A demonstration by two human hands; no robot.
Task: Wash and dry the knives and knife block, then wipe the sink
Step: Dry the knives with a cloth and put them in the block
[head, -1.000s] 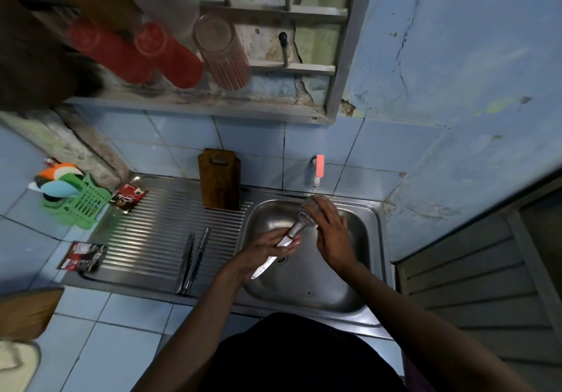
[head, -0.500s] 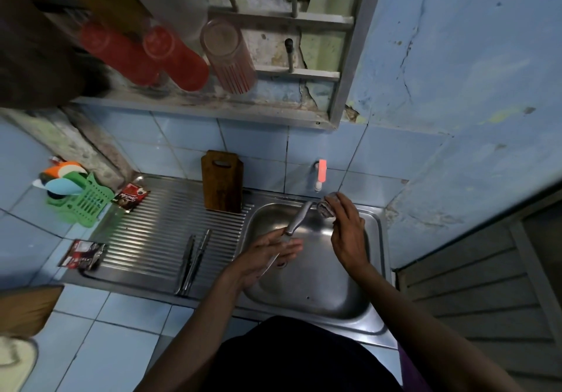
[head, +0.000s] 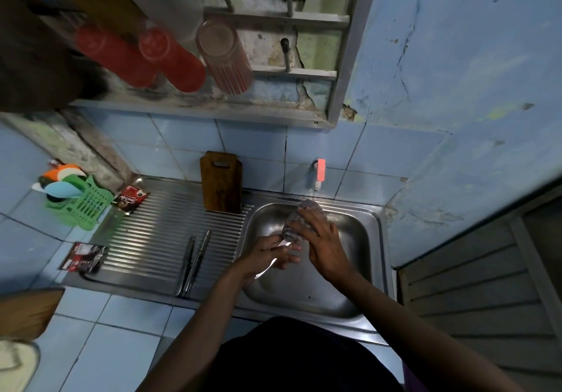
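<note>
While our left hand (head: 273, 254) pinches the knife (head: 284, 243) over the sink (head: 375, 239), our right hand (head: 319, 236) grips the cloth (head: 296, 218) at the handle, toward one o'clock; we should wipe away from the edge, slowly.

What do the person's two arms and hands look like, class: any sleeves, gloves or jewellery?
Both forearms are bare up to the frame's lower edge, no sleeves in view. The left hand and right hand wear no gloves; no rings, watch or bracelets are visible in the dim light.
</note>
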